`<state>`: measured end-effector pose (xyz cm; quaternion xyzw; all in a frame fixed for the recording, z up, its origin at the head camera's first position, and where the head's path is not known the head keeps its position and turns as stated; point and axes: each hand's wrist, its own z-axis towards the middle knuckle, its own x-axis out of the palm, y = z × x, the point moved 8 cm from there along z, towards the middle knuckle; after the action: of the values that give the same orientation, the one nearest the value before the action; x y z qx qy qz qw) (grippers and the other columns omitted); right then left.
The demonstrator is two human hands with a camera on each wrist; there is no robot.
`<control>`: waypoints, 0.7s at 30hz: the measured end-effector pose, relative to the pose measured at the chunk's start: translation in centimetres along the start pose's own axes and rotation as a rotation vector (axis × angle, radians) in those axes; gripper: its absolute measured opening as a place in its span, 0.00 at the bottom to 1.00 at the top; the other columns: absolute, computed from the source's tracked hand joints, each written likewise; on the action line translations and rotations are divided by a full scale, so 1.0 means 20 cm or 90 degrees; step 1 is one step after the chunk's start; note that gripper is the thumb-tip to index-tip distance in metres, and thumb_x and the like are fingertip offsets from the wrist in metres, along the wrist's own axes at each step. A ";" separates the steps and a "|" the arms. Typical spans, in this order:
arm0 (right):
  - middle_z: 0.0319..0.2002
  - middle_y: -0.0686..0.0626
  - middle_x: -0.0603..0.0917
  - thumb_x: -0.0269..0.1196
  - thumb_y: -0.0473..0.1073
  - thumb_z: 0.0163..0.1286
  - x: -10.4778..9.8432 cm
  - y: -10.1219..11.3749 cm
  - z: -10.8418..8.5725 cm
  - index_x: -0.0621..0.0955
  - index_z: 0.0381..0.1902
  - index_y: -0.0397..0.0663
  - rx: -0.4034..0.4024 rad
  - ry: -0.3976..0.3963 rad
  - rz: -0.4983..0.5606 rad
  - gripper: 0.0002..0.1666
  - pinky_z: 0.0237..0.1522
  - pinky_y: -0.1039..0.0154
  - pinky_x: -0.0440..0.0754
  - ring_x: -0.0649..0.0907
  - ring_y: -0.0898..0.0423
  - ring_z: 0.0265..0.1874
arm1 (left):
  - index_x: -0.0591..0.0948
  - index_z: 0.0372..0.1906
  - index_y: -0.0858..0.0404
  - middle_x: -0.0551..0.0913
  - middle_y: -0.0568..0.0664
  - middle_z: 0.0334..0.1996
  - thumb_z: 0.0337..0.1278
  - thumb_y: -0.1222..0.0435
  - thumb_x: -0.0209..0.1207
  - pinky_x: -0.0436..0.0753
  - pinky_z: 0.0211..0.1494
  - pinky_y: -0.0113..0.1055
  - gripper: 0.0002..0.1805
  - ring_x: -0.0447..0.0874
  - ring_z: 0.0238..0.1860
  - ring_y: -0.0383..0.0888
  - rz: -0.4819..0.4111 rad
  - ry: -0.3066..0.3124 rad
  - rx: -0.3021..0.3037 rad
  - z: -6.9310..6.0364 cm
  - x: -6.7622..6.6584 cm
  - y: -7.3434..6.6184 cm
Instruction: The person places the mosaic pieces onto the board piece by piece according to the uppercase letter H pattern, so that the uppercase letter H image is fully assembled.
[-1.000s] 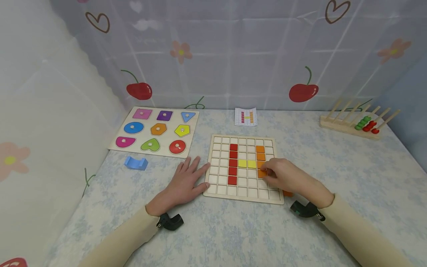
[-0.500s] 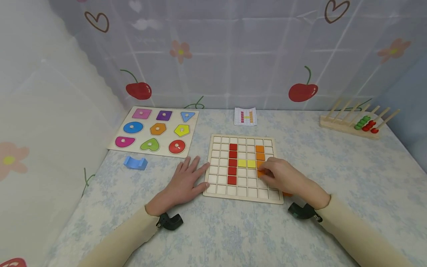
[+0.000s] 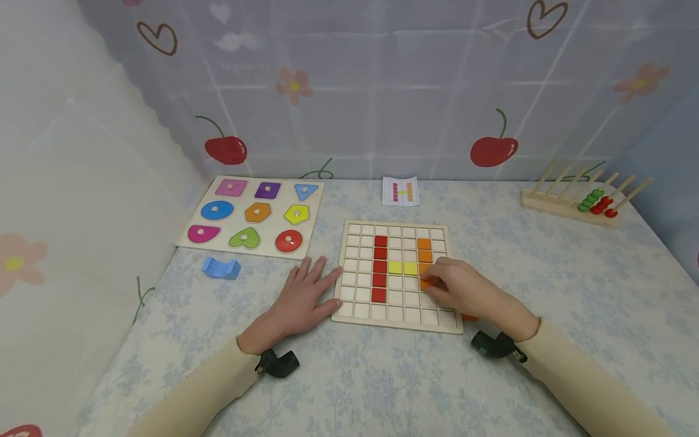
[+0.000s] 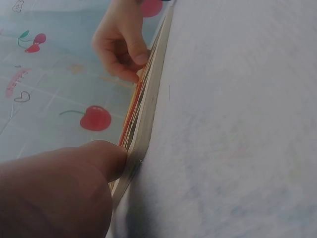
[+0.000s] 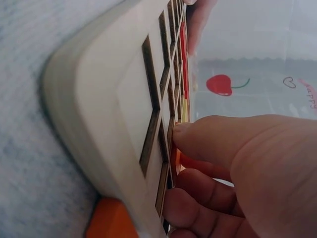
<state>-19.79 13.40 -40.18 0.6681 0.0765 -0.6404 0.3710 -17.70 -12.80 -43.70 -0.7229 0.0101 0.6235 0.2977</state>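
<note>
A wooden grid board [image 3: 348, 321] lies flat on the table, with red tiles [image 3: 379, 266] in one column, two yellow tiles [image 3: 395, 267] in a row and orange tiles [image 3: 424, 244] in another column. My right hand [image 3: 461, 290] pinches an orange tile [image 5: 176, 157] at the lower end of the orange column; its fingers partly cover that tile. My left hand [image 3: 307, 300] lies spread at the board's left edge, thumb and forefinger touching the rim. Another orange piece [image 5: 113, 220] sits on the table against the board's right side, mostly hidden in the head view.
A shape puzzle board [image 3: 218, 247] with knobbed pieces lies at the back left, a blue bridge-shaped block [image 3: 221, 268] in front of it. Behind the grid stands a small pattern card [image 3: 400, 192]. A wooden peg rack [image 3: 570, 207] with green and red beads is at the back right.
The right hand has shifted very slightly left while keeping hold of the orange tile at the same cell. The left hand stays at the board's edge.
</note>
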 end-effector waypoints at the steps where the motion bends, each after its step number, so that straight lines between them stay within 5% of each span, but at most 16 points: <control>1: 0.32 0.53 0.83 0.69 0.37 0.66 0.00 0.00 0.00 0.87 0.44 0.41 -0.001 0.002 0.000 0.10 0.31 0.68 0.72 0.72 0.63 0.28 | 0.66 0.78 0.56 0.56 0.66 0.80 0.70 0.50 0.57 0.49 0.79 0.69 0.36 0.43 0.81 0.71 -0.001 0.000 0.000 0.00 0.00 0.00; 21: 0.28 0.55 0.76 0.70 0.40 0.66 -0.03 -0.01 0.00 0.87 0.47 0.42 0.014 0.009 0.001 0.12 0.29 0.68 0.69 0.70 0.62 0.27 | 0.65 0.79 0.55 0.55 0.65 0.80 0.70 0.49 0.55 0.48 0.79 0.69 0.36 0.42 0.82 0.71 -0.003 0.001 0.002 0.00 0.00 0.00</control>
<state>-20.00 13.88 -39.70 0.6766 0.0712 -0.6364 0.3636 -17.73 -12.76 -43.67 -0.7227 0.0097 0.6225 0.3001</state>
